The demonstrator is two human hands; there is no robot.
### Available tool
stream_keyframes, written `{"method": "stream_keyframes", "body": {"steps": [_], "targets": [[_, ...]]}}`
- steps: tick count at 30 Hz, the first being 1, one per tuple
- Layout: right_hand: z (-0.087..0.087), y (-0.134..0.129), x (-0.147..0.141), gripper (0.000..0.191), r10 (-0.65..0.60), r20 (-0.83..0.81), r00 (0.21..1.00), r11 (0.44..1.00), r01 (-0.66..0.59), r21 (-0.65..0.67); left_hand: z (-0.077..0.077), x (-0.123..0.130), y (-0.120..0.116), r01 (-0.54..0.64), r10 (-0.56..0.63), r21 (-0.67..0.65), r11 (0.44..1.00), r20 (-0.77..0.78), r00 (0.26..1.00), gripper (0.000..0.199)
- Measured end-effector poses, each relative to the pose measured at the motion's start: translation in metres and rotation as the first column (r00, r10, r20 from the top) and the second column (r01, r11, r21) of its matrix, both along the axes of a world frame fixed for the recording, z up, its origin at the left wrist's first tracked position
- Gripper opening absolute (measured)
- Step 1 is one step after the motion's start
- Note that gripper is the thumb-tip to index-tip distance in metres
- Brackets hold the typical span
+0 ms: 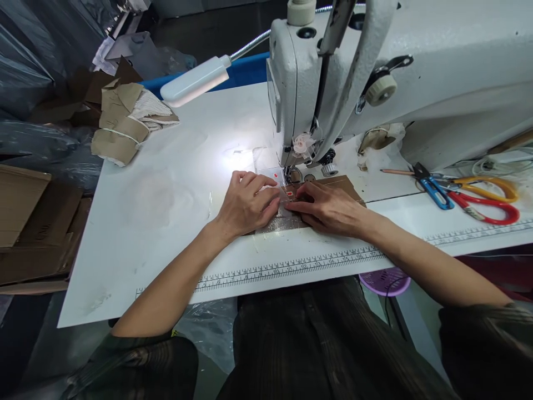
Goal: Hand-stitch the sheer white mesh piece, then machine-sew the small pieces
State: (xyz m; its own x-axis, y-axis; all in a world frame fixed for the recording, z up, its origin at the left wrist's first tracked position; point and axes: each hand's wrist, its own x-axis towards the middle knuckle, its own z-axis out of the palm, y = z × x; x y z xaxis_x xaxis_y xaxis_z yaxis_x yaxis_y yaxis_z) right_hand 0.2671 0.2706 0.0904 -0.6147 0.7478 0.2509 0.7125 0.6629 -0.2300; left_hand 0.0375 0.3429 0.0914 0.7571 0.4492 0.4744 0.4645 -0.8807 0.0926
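A flat brown piece of cloth (343,184) lies under the needle area of a white sewing machine (287,83). My left hand (250,203) is bent over its left part, fingertips pressing down beside the presser foot (288,176). On the other side, my right hand (328,210) has its fingers closed together on the brown piece, thumb and forefinger pointing toward the left hand. Between the hands, a small red-and-white mark (290,194) shows near the foot. The fingers hide part of the cloth.
A ruler tape (291,268) runs along the front edge of the white table (158,233). Scissors with red handles (485,210) and blue-handled snips (435,191) lie right. A tied brown bundle (120,122) sits back left, near a lamp (195,82). Cardboard boxes (37,222) stand left.
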Motion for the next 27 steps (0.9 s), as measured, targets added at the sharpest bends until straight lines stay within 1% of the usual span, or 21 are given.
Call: {"method": "stream_keyframes", "body": {"steps": [3, 5, 8, 14, 21, 24, 27], "targets": [[-0.001, 0.000, 0.000, 0.030, 0.002, 0.015, 1.000, 1.000, -0.002, 0.024, -0.005, 0.001, 0.002, 0.051, -0.050, 0.024, 0.998, -0.026, 0.998, 0.014], [-0.001, 0.000, -0.001, 0.030, -0.001, 0.027, 1.000, 0.999, 0.000, 0.047, -0.006, 0.001, 0.002, 0.061, -0.059, 0.033, 0.998, -0.046, 0.997, 0.017], [-0.002, -0.001, -0.001, 0.030, -0.006, 0.030, 1.000, 0.998, 0.003, 0.070, -0.005, 0.000, 0.001, 0.054, -0.052, 0.026, 0.998, -0.073, 0.996, 0.020], [-0.002, -0.002, -0.003, 0.028, -0.026, 0.036, 0.999, 0.997, 0.023, 0.072, -0.005, -0.001, 0.001, 0.042, -0.040, 0.018, 0.999, -0.102, 0.994, 0.023], [-0.001, -0.005, -0.005, 0.028, -0.046, 0.105, 0.993, 0.996, 0.038, 0.078, -0.004, 0.000, -0.002, 0.029, -0.029, -0.005, 1.000, -0.113, 0.993, 0.027], [-0.001, -0.006, -0.007, 0.030, -0.085, 0.151, 0.985, 0.994, 0.073, 0.086, -0.003, 0.004, 0.003, 0.039, -0.036, 0.014, 0.999, -0.161, 0.986, 0.030], [0.001, -0.006, -0.013, 0.032, -0.155, 0.195, 0.969, 0.987, 0.141, 0.083, -0.001, 0.008, 0.014, 0.076, -0.069, 0.025, 0.997, -0.213, 0.975, 0.031]]}}
